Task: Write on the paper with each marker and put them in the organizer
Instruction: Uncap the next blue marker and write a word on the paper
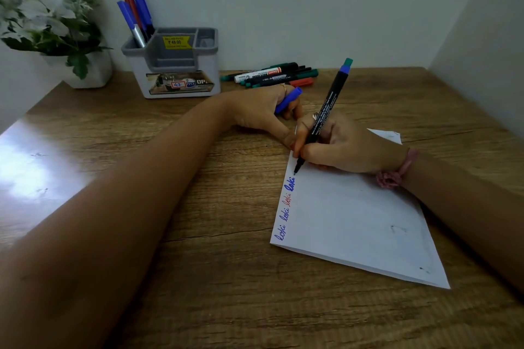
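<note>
From the head camera, your right hand (337,144) pinches a black marker (326,113) between thumb and curled fingers, tip on the paper (354,221) just above the last blue word (291,183). Four words already run up the left edge. Your left hand (263,113) rests on the table (198,221) at the sheet's top corner, fingers curled round a blue cap (289,99).

Keep that left hand pressing the corner so the sheet can't slide. Write with light, even pressure, and leave a gap after the bold blue word. Then cap the marker firmly before it goes in.

The organizer (173,65) stands by the wall with three markers (136,14) upright in its left compartment. The remaining markers (272,73) lie just to its right.
</note>
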The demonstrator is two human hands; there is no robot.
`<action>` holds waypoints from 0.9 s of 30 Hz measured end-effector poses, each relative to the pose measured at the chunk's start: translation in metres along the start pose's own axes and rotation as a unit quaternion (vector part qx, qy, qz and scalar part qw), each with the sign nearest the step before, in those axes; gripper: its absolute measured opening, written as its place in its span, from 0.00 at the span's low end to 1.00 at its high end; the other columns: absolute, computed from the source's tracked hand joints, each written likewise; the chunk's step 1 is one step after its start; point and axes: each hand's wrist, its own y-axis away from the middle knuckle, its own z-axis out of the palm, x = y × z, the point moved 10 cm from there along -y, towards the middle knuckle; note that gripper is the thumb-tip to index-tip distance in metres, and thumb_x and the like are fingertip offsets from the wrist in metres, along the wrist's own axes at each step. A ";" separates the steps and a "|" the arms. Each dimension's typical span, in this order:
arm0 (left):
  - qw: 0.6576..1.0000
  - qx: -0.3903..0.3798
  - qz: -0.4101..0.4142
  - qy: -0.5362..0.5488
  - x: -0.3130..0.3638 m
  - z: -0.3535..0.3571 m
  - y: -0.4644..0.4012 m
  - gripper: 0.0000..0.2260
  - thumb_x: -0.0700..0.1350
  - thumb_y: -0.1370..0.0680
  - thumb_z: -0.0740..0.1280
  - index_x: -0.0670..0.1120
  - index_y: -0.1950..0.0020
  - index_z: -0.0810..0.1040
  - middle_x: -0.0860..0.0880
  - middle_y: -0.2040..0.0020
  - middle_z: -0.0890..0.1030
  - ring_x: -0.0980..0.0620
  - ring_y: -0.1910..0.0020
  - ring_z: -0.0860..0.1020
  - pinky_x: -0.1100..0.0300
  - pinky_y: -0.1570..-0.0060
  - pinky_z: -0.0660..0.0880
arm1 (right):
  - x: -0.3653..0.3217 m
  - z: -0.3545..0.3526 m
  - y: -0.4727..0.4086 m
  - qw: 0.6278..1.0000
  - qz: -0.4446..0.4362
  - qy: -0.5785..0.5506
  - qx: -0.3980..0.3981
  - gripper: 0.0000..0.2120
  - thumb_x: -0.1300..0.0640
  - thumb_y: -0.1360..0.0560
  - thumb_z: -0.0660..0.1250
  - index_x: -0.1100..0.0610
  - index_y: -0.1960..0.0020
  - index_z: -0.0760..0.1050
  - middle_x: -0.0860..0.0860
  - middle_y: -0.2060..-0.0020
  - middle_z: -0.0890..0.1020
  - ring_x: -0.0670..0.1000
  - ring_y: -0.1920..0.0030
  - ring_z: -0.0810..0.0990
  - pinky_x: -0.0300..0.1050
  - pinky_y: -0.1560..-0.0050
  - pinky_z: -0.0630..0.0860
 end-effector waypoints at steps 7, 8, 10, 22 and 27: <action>1.000 0.005 -0.003 -0.012 0.001 -0.001 0.001 0.20 0.42 0.33 0.76 0.50 0.47 0.70 0.57 0.53 0.72 0.61 0.56 0.70 0.78 0.62 0.69 | 0.004 -0.002 0.000 1.000 0.022 0.014 0.008 0.04 0.55 0.33 0.67 0.56 0.61 0.78 0.58 0.68 0.79 0.54 0.68 0.76 0.46 0.67 0.73; 1.000 0.005 -0.002 -0.013 0.001 -0.001 0.001 0.21 0.41 0.33 0.76 0.48 0.45 0.70 0.57 0.53 0.72 0.61 0.56 0.70 0.78 0.62 0.69 | 0.003 -0.001 0.000 1.000 0.024 0.015 0.004 0.01 0.58 0.32 0.67 0.56 0.61 0.78 0.53 0.70 0.77 0.47 0.71 0.75 0.40 0.69 0.71; 1.000 0.002 0.000 -0.010 0.002 -0.001 0.001 0.19 0.41 0.33 0.75 0.49 0.47 0.70 0.57 0.54 0.72 0.62 0.57 0.70 0.79 0.64 0.68 | 0.002 0.001 0.000 1.000 0.024 0.012 -0.006 0.01 0.59 0.32 0.67 0.56 0.61 0.77 0.53 0.70 0.77 0.45 0.71 0.74 0.37 0.69 0.71; 1.000 -0.002 -0.006 -0.008 0.003 -0.001 0.003 0.18 0.44 0.34 0.75 0.56 0.54 0.68 0.56 0.55 0.71 0.60 0.58 0.70 0.78 0.65 0.70 | 0.005 -0.006 0.000 1.000 0.011 0.006 0.026 0.12 0.53 0.33 0.65 0.63 0.61 0.76 0.72 0.61 0.76 0.71 0.59 0.75 0.63 0.59 0.73; 1.000 -0.003 -0.011 -0.015 0.002 -0.001 0.003 0.18 0.45 0.35 0.76 0.56 0.54 0.69 0.57 0.55 0.71 0.61 0.58 0.70 0.78 0.64 0.69 | 0.005 -0.005 -0.001 0.999 0.009 0.014 0.031 0.11 0.53 0.34 0.65 0.62 0.61 0.76 0.71 0.62 0.77 0.71 0.60 0.75 0.65 0.60 0.72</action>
